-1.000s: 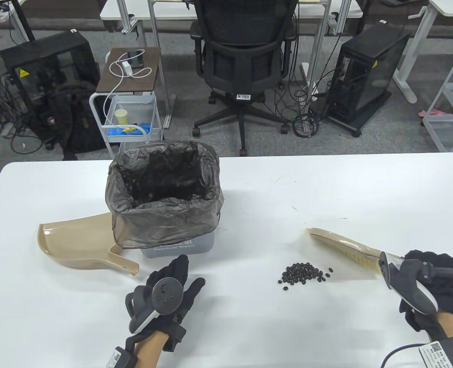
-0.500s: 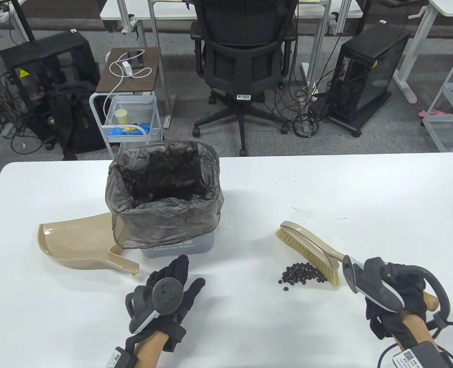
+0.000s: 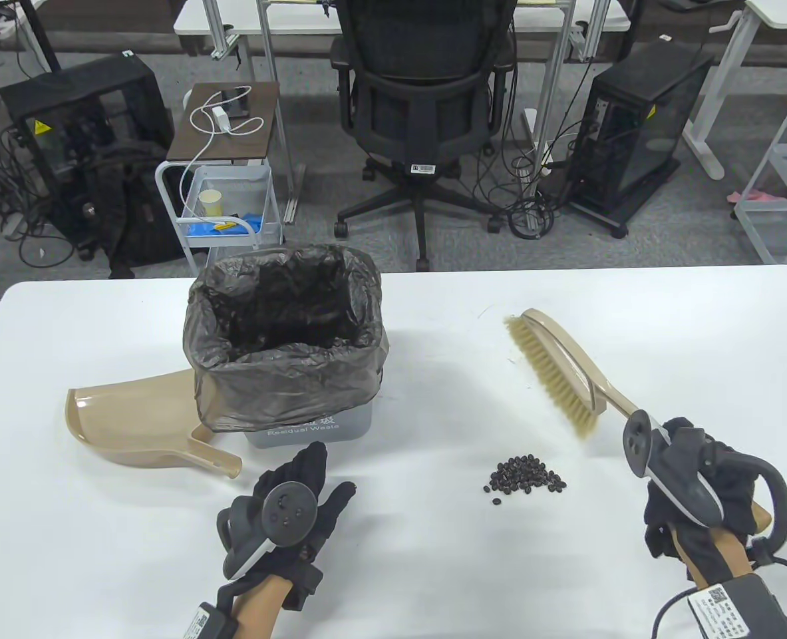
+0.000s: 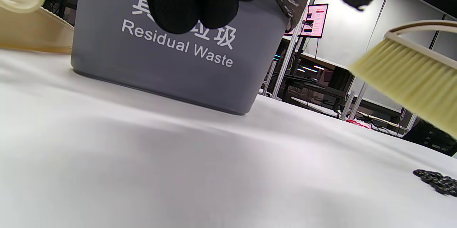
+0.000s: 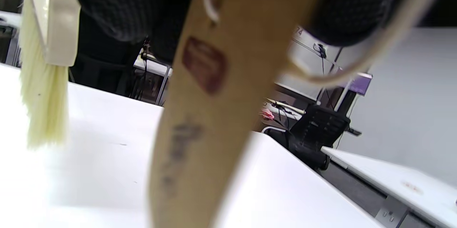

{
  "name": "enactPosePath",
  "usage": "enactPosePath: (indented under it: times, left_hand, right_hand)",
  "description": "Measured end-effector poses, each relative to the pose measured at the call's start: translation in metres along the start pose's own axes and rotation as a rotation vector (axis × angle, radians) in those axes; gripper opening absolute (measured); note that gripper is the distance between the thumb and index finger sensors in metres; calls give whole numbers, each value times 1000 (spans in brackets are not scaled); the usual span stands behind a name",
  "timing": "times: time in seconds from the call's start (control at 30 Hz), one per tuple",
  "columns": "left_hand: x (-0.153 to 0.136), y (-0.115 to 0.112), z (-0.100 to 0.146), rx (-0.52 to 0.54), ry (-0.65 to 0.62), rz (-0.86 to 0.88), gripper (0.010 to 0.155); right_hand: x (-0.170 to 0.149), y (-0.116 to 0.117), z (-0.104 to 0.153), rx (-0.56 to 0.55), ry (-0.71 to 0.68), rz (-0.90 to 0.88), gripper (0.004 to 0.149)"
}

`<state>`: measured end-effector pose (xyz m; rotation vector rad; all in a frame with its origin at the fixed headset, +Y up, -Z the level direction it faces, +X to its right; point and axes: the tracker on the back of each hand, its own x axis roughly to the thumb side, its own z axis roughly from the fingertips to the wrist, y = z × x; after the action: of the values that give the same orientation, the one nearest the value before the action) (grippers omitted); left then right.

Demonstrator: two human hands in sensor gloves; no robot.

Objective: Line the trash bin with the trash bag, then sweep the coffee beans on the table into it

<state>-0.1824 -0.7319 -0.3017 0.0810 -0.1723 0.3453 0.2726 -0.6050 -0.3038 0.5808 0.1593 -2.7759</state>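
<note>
The grey trash bin (image 3: 313, 429) (image 4: 167, 67), marked "Residual Waste", stands at the table's left-middle, lined with a dark trash bag (image 3: 287, 333). A tan dustpan (image 3: 140, 426) lies against its left side. A small heap of coffee beans (image 3: 525, 476) (image 4: 435, 181) lies on the white table (image 3: 433, 566). My right hand (image 3: 706, 492) grips the handle of a tan brush (image 3: 559, 373) (image 5: 46, 78), held above the table beyond the beans, bristles facing left. My left hand (image 3: 300, 499) rests flat with straight fingers just in front of the bin, holding nothing.
Beyond the table's far edge are a black office chair (image 3: 426, 100), a white trolley (image 3: 227, 200), computer cases and cables on the floor. The dustpan's handle (image 3: 217, 459) points toward my left hand.
My right hand swept the brush leftward against the beans, gathering them, then lifted it up and away toward the far right. The left hand has stayed still.
</note>
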Motion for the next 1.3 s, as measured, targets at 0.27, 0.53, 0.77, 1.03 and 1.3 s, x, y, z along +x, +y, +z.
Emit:
enactPosePath:
  times: [0.27, 0.53, 0.77, 1.03, 1.3]
  left_hand:
    - [-1, 2, 1, 8, 2, 6, 76]
    - [-1, 9, 3, 41, 13, -8, 76]
    - [-26, 49, 15, 258, 111, 99, 76]
    - [-98, 67, 25, 369, 457, 181, 89]
    - [-143, 24, 9, 198, 678, 311, 106]
  right_hand:
    - [19, 64, -11, 72, 75, -494, 64]
    - [31, 121, -6, 38, 100, -731, 65]
    - [10, 124, -5, 55, 105, -853, 65]
    - [-3, 135, -3, 73, 158, -877, 65]
    - [-2, 136, -3, 76, 152, -881, 66]
